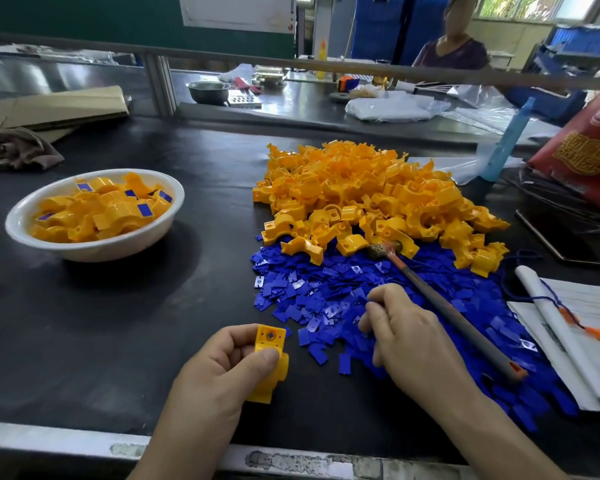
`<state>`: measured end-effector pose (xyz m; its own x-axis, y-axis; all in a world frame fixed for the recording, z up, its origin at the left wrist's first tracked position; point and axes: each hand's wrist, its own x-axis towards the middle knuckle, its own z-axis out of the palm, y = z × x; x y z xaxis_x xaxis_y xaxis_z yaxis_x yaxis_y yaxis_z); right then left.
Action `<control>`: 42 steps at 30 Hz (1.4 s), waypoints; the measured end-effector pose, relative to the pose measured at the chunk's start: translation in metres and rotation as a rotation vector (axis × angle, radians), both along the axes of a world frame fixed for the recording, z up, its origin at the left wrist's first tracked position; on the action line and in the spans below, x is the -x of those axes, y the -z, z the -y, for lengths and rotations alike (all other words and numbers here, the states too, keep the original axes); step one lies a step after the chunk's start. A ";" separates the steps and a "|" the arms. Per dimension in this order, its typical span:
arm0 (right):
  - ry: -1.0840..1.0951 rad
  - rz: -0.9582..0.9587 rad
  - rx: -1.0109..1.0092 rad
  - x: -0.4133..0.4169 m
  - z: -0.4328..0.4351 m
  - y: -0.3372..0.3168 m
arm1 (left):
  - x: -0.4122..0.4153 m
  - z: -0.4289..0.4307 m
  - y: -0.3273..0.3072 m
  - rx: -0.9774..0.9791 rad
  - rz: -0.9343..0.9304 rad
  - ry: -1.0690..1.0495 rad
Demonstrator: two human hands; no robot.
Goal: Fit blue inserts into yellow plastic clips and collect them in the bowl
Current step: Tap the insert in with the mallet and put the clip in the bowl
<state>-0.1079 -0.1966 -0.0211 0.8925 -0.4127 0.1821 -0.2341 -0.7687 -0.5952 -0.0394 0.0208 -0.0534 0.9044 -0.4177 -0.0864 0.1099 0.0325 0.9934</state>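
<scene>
Yellow clip (269, 358) in work: held just off the near-left edge of the blue inserts (326, 292), thumb and curled fingers of the left hand (219, 372) clamped round it. Its holed end faces up, and no blue plate is visible in it.

Right hand (406, 337) is down on the same blue pile with fingertips curled in among the pieces. Cannot tell whether one is pinched yet.

Progress: early to middling, by my reckoning. The clip heap (361, 199), touching the pile's far edge, is large and looks unfitted.

Containers: the white bowl (94, 251), well left of the pile, is filled roughly to the rim with yellow clips, several showing blue plates. A brush (444, 306) lies across the pile's right side.
</scene>
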 end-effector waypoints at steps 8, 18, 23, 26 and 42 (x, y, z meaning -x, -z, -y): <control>0.027 0.045 -0.079 0.005 0.001 0.001 | 0.001 0.008 -0.006 0.035 -0.024 0.024; -0.075 0.116 -0.537 0.018 -0.018 -0.016 | 0.010 0.022 -0.014 0.037 -0.044 0.036; -0.202 0.132 -0.490 0.028 -0.043 -0.024 | 0.017 0.025 -0.025 0.113 -0.037 0.090; -0.199 0.196 -0.381 0.029 -0.048 -0.025 | 0.021 0.024 -0.027 0.165 -0.043 0.107; -0.197 0.081 -0.575 0.033 -0.054 -0.017 | 0.032 0.018 -0.027 0.056 0.001 0.098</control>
